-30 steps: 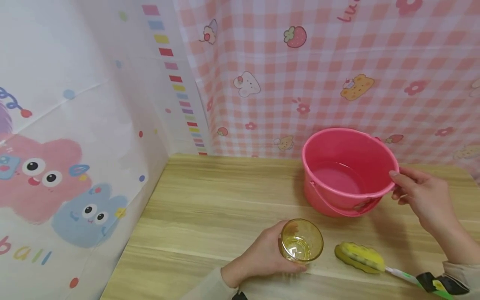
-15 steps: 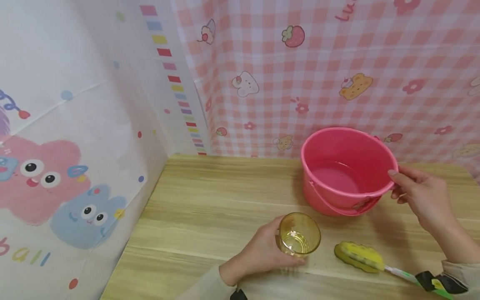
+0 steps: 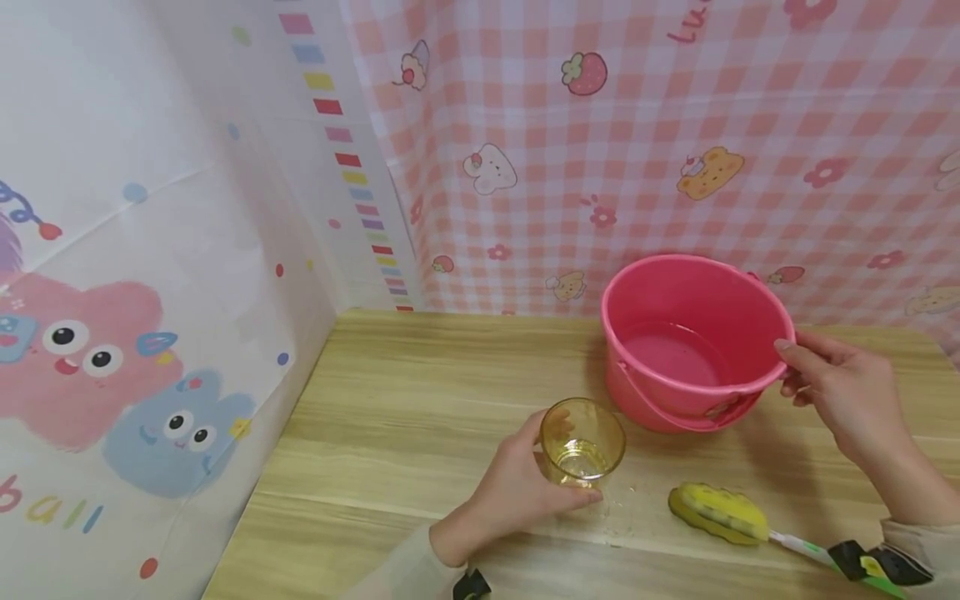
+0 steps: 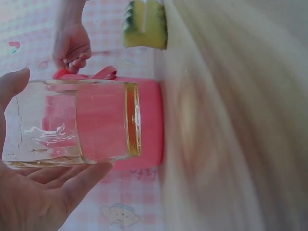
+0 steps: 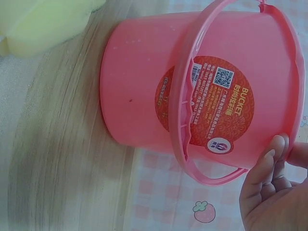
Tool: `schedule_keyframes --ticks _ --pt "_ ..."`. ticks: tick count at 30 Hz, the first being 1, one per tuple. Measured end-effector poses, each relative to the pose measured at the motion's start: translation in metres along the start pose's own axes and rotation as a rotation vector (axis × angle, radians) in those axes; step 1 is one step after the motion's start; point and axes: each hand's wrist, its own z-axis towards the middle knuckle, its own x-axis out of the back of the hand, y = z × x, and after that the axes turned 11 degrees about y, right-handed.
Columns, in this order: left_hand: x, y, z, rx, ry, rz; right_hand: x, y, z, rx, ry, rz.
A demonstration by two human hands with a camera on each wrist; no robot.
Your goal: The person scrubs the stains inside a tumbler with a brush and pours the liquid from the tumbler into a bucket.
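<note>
My left hand (image 3: pixel 517 483) grips an amber-tinted glass cup (image 3: pixel 582 429), thumb on one side and fingers on the other. In the left wrist view the glass (image 4: pixel 91 120) stands out against the pink bucket behind it, its base apart from the table. A pink plastic bucket (image 3: pixel 637 396) stands upright at the back right. Its rim is pinched by my right hand (image 3: pixel 855 396), thumb over the edge and fingers below. The right wrist view shows the bucket's red label (image 5: pixel 226 106) and its hanging handle (image 5: pixel 182 96).
A yellow sponge brush (image 3: pixel 720 512) with a white and green handle lies at the front right of the wooden table (image 3: pixel 375 433). Small wet drops mark the tabletop near the glass. A pink checked cloth (image 3: pixel 525 108) hangs behind the bucket.
My left hand has carried the glass a little left and toward the back, uncovering drops on the table. The right hand and bucket stay nearly where they were.
</note>
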Motion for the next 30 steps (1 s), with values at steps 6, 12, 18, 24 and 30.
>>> schedule_keyframes --ticks 6,12,18,24,30 --pt "0.007 0.006 0.010 -0.053 0.030 -0.035 0.000 -0.001 0.000 0.005 0.007 -0.002" --pt "0.017 0.015 0.020 -0.084 0.040 -0.046 0.000 -0.001 0.000 0.007 0.009 -0.002" --pt "0.024 0.024 0.032 -0.124 0.054 -0.050 0.002 0.000 0.000 -0.001 -0.010 0.002" --pt "0.030 0.032 0.043 -0.130 0.091 -0.020 0.004 0.000 0.001 -0.012 -0.030 0.016" --pt "0.035 0.037 0.052 -0.144 0.098 0.003 0.004 0.000 0.001 -0.012 -0.030 0.019"
